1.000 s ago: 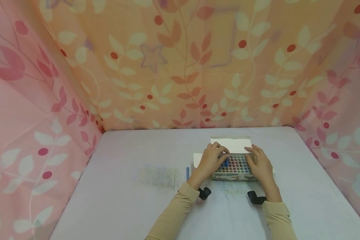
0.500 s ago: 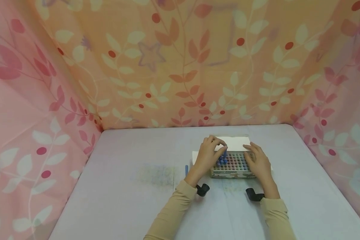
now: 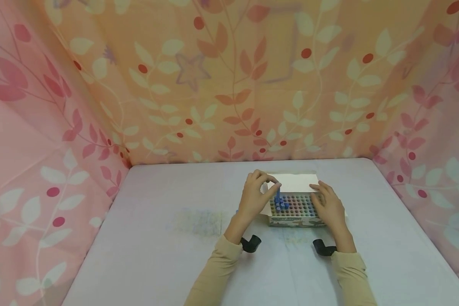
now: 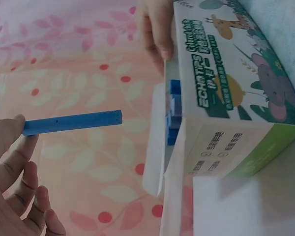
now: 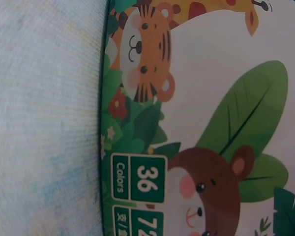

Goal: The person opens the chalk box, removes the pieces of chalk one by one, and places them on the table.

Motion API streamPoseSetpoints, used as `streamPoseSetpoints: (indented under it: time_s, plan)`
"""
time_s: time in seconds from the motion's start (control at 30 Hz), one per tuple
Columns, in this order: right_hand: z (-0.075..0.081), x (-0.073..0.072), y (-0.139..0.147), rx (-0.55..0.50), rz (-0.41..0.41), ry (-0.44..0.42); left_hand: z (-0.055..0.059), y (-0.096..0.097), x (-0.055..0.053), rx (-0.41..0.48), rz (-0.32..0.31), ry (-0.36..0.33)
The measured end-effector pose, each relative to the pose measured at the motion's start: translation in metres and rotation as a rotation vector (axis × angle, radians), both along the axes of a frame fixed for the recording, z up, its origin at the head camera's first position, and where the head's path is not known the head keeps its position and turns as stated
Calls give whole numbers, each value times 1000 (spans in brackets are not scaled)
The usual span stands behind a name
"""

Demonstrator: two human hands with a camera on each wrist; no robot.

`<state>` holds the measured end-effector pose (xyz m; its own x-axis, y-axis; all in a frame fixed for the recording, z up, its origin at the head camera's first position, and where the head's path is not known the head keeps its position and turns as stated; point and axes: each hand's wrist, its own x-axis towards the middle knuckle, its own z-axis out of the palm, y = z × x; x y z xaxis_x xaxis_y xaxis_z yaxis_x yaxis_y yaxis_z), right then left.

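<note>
A cardboard box of coloured chalk, printed with animals, stands on the table with its top open; rows of coloured chalk ends show inside. Several blue chalk ends stick up above the others at its left side. My left hand pinches a blue chalk stick by one end between thumb and forefinger, apart from the box in the left wrist view. My right hand rests on the right end of the box, its fingers loosely bent. The right wrist view shows only the box's printed side and the cloth.
The box's white lid flap lies folded back behind it. Another blue piece lies left of the box, mostly hidden by my left hand. A smudged patch marks the white table cloth. Patterned curtains surround the table.
My left hand has moved left and slightly up from over the box, with the blue chalk stick now clearly visible. More raised blue ends show. My right hand has stayed at the box.
</note>
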<state>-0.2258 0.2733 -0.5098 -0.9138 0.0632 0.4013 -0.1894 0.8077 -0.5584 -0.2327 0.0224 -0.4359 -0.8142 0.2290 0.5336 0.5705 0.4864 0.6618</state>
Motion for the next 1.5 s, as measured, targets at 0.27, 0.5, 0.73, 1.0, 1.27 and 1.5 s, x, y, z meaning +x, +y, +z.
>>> streamPoseSetpoints:
  time_s: [0.27, 0.5, 0.73, 1.0, 1.27, 1.5]
  plan:
    - [1, 2, -1, -8, 6, 8, 0, -26, 6, 80, -5, -39]
    - [3, 1, -1, 0, 13, 23, 1, -52, 11, 103, 24, -120]
    - [2, -1, 1, 15, 22, 11, -4, -76, 12, 90, 57, -172]
    - [3, -1, 2, 23, 24, -20, -12, -93, 13, 78, 54, -237]
    - [11, 1, 11, -60, 153, -149, -17, -100, 11, 77, 64, -276]
    - [8, -1, 20, -82, 231, -167, -21, -104, 8, 74, 73, -314]
